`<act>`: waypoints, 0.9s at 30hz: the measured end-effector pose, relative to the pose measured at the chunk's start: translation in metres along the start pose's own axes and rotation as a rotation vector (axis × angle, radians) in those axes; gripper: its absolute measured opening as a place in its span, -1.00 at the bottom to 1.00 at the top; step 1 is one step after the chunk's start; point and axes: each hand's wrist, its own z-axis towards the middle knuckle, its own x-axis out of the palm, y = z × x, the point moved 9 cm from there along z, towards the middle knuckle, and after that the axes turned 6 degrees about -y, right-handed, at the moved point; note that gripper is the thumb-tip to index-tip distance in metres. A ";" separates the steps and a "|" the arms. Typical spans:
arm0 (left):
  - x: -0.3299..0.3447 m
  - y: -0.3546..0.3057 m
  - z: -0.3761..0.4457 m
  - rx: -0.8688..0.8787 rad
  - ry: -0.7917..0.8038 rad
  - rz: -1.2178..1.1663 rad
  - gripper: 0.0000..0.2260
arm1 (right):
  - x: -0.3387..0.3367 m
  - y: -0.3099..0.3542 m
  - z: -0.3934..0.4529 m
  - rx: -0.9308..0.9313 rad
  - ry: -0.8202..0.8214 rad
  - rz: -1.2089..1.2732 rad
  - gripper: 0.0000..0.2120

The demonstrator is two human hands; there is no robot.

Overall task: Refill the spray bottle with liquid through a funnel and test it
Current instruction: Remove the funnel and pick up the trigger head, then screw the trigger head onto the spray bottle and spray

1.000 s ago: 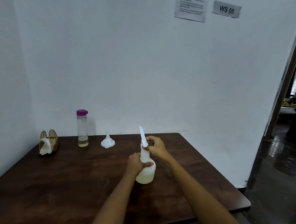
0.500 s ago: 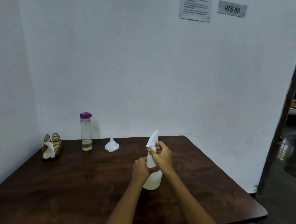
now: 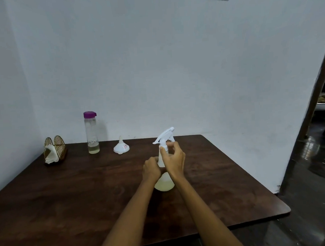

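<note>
A white spray bottle (image 3: 164,184) with pale yellowish liquid in its base stands upright in the middle of the dark wooden table (image 3: 67,193). My left hand (image 3: 151,169) grips its body from the left. My right hand (image 3: 174,160) pinches the collar just below the white trigger head (image 3: 164,137), whose nozzle points up and to the right. A white funnel (image 3: 121,148) lies mouth down near the back of the table. To its left stands a clear bottle (image 3: 91,133) with a purple cap and a little yellowish liquid at the bottom.
A wooden napkin holder (image 3: 55,150) with a white tissue sits at the table's back left corner. White walls close the back and left. The table's right edge drops to a dark shiny floor (image 3: 311,171), with a doorway (image 3: 323,88) beyond.
The trigger head has turned on the bottle, its nozzle swinging round to the right. My right hand has shifted from wrapping the head to pinching the collar. My left hand keeps its hold.
</note>
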 end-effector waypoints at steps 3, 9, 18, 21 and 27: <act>0.002 0.004 0.004 -0.007 -0.007 -0.005 -0.69 | -0.002 -0.005 0.003 -0.011 -0.016 0.013 -0.86; 0.000 -0.001 0.002 0.001 -0.028 0.046 -0.80 | -0.016 -0.003 -0.014 0.029 -0.182 -0.001 -0.73; 0.004 0.007 0.004 -0.025 -0.003 -0.017 -0.48 | -0.025 0.011 0.019 0.018 -0.037 0.048 -0.50; 0.006 0.007 0.004 -0.030 0.012 -0.018 -0.42 | 0.005 0.016 0.038 0.082 0.297 0.059 -0.20; 0.006 0.011 0.009 -0.031 0.010 0.009 -0.43 | 0.011 0.020 0.045 0.088 0.353 0.045 -0.66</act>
